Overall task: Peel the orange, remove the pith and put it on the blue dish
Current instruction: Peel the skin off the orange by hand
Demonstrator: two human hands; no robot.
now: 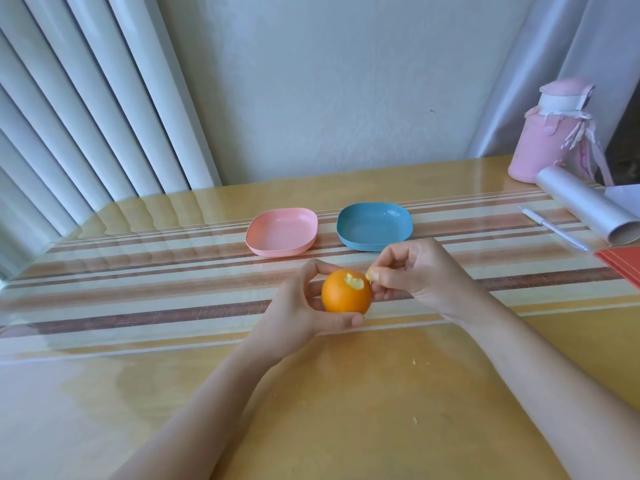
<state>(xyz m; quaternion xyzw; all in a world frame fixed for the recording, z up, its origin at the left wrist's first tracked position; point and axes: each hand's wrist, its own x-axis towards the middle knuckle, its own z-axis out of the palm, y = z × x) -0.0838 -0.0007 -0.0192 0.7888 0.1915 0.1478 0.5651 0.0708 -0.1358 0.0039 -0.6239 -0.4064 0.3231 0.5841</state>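
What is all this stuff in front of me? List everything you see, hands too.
orange: one, orange, small patch torn open, held over the table's middle
peel bit: one, yellowish, just right of the orange
blue dish: one, blue, empty, behind the hands
pink dish: one, pink, empty, left of the blue dish
crumbs: two, yellowish, on the near table
bottle: one, pink, far right corner
roll: one, silvery, lying by the bottle
pen: one, white, beside the roll
flat sheet: one, red, right edge
blinds: white, vertical, left
table: one, yellow-brown, striped band across
left hand: grips the orange
right hand: pinches the peel bit
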